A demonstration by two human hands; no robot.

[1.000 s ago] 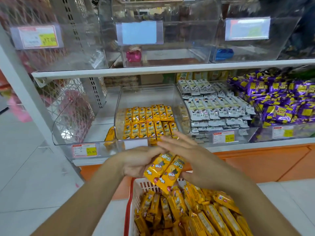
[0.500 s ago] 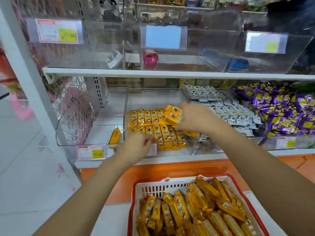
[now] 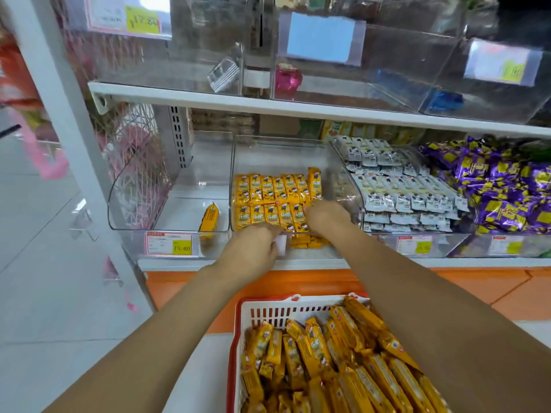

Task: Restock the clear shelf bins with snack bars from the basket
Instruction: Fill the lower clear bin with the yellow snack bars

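Note:
Yellow snack bars [image 3: 334, 362] fill the red-rimmed white basket [image 3: 268, 311] at the bottom. On the lower shelf, the middle clear bin [image 3: 280, 150] holds two neat rows of the same yellow bars [image 3: 268, 192], and one bar [image 3: 314, 181] stands upright at the back right. My left hand [image 3: 253, 248] sits at the bin's front wall with its fingers curled over the rim beside a white label. My right hand [image 3: 328, 217] is inside the bin at the right end of the front row, fingers bent down among the bars and hidden.
The left clear bin [image 3: 167, 210] holds a single yellow bar [image 3: 209, 217]. To the right are bins of white bars [image 3: 402, 189] and purple sweets [image 3: 501, 186]. The upper shelf [image 3: 268, 104] carries nearly bare clear bins with price tags. A white upright post [image 3: 68, 129] stands left.
My right hand carried a few yellow bars from above the basket into the middle bin and has come down onto the front row. My left hand moved to the bin's front rim.

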